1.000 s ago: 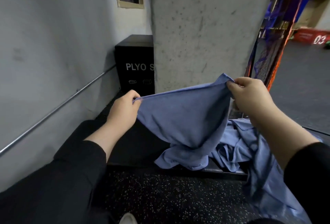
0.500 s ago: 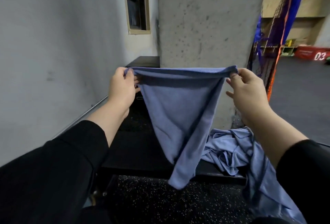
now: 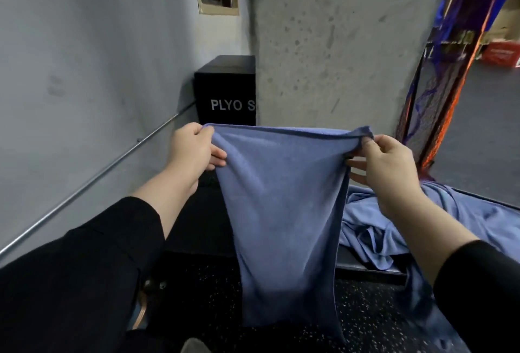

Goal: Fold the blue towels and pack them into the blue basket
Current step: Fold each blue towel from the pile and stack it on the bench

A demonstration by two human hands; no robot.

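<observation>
A blue towel (image 3: pixel 284 212) hangs in front of me, stretched by its top edge between both hands. My left hand (image 3: pixel 194 152) pinches the top left corner. My right hand (image 3: pixel 385 167) pinches the top right corner. The towel's lower end hangs down to the speckled floor area near my feet. A heap of more blue towels (image 3: pixel 394 228) lies crumpled on a low black platform (image 3: pixel 202 228) to the right, behind my right forearm. No blue basket is in view.
A black box (image 3: pixel 225 91) marked PLYO stands at the back against a concrete pillar (image 3: pixel 337 43). A metal rail (image 3: pixel 92 181) runs along the grey wall on the left. Netting with orange and blue straps (image 3: pixel 439 99) hangs at the right.
The towel has been lifted off the heap and spread wider; it now hangs long and straighter between both hands, which sit lower than half a second ago.
</observation>
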